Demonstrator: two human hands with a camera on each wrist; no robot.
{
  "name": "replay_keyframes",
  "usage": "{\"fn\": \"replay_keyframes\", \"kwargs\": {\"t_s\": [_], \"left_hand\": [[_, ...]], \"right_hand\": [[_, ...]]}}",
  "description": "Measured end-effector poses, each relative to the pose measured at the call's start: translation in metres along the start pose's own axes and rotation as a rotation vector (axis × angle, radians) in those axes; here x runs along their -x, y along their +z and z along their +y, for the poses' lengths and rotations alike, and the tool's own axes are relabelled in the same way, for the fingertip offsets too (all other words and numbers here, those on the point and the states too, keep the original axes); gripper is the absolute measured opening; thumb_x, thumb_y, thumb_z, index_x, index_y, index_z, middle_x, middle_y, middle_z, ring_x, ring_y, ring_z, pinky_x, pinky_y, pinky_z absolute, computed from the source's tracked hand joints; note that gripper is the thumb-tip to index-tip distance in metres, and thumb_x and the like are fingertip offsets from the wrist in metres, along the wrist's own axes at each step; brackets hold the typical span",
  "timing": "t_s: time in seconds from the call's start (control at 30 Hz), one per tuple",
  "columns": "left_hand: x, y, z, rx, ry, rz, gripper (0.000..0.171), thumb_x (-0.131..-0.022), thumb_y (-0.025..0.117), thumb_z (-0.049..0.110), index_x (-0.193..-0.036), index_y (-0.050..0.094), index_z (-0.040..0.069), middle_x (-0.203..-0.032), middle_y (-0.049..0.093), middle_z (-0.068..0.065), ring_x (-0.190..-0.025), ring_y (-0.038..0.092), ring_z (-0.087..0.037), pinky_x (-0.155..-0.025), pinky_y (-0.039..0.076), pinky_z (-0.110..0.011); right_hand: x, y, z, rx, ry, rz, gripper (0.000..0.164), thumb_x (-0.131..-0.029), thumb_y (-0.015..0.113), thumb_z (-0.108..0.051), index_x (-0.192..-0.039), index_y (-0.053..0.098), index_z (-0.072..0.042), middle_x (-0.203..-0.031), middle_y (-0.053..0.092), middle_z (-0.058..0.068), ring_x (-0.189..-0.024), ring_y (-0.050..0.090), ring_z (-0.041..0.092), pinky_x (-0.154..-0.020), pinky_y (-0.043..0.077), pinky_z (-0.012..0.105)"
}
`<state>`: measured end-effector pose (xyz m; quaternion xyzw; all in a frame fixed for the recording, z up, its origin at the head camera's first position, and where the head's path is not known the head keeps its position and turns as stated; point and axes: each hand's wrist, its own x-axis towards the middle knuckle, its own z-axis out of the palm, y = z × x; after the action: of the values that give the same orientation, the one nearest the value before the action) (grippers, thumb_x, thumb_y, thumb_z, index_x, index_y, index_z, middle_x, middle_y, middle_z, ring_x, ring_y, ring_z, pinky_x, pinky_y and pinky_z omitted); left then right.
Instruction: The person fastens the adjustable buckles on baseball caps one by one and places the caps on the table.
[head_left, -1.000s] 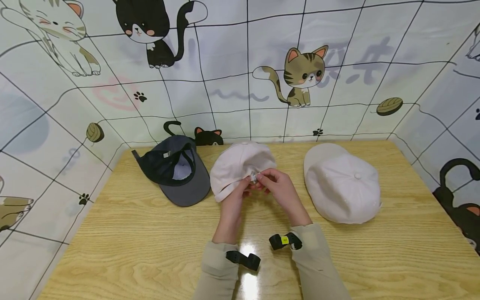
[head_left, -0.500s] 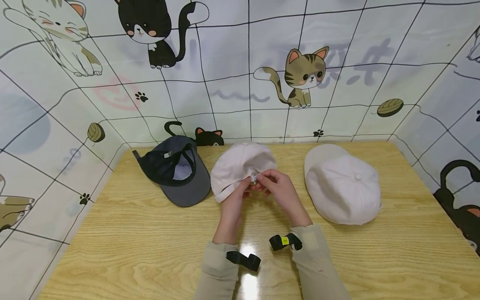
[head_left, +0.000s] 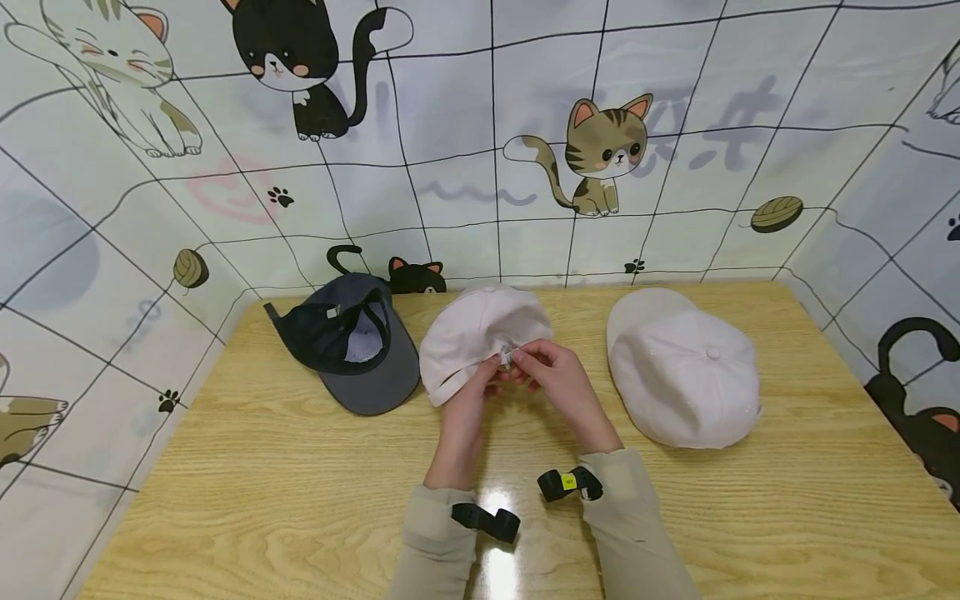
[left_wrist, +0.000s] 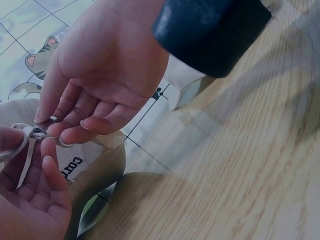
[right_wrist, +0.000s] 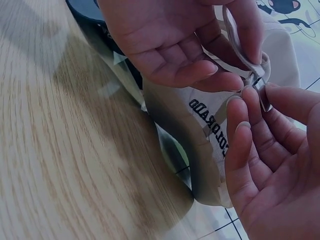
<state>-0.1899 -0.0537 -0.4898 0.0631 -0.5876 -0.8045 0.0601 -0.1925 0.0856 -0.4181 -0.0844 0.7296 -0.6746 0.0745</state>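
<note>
Wooden table (head_left: 300, 500); hands (head_left: 561, 377) partly hide a white cap's (head_left: 480, 325) buckle (right_wrist: 264, 96).

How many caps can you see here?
3: dark cap at left, middle cap pinched by left hand and right hand, white cap at right. None seems hidden.

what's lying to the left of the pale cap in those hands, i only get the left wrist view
Observer: The head view shows a dark baseball cap left of the pale baseball cap.
Operator: is the dark one crown up or can you see into it
Observer: Its open inside shows in the head view.
Operator: anything extra on the pale one from the other wrist
Observer: The right wrist view shows a longer run of its black lettering than yours does.
</note>
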Motion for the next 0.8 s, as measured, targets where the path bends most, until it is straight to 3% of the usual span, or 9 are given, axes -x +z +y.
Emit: {"fn": "replay_keyframes", "kwargs": {"t_s": [0.33,0.47,0.8], "left_hand": [[0.000,-0.001,0.001,-0.003,-0.011,-0.004,0.041,-0.077,0.066,0.043,-0.096,0.062,0.007,-0.089,0.063,-0.013,-0.082,0.058,-0.027,-0.072,0.046,-0.037],[-0.001,0.001,0.002,-0.008,-0.020,0.004,0.041,-0.076,0.067,0.043,-0.096,0.062,0.007,-0.087,0.063,-0.013,-0.081,0.058,-0.027,-0.070,0.046,-0.036],[0.000,0.000,0.002,-0.006,-0.020,0.005,0.041,-0.076,0.066,0.043,-0.095,0.063,0.007,-0.087,0.062,-0.013,-0.081,0.058,-0.027,-0.071,0.046,-0.037]], "right_hand": [[0.012,0.004,-0.030,0.007,0.023,-0.005,0.023,-0.090,0.054,-0.016,-0.094,0.058,0.006,-0.086,0.061,0.024,-0.080,0.057,0.038,-0.069,0.045,0.052],[0.012,0.004,-0.033,0.022,0.033,-0.001,0.023,-0.090,0.054,-0.017,-0.094,0.058,0.005,-0.086,0.061,0.023,-0.080,0.058,0.037,-0.067,0.046,0.046],[0.012,0.005,-0.031,0.016,0.019,0.003,0.021,-0.090,0.053,-0.015,-0.093,0.058,0.005,-0.086,0.061,0.023,-0.078,0.058,0.035,-0.068,0.046,0.048]]}}
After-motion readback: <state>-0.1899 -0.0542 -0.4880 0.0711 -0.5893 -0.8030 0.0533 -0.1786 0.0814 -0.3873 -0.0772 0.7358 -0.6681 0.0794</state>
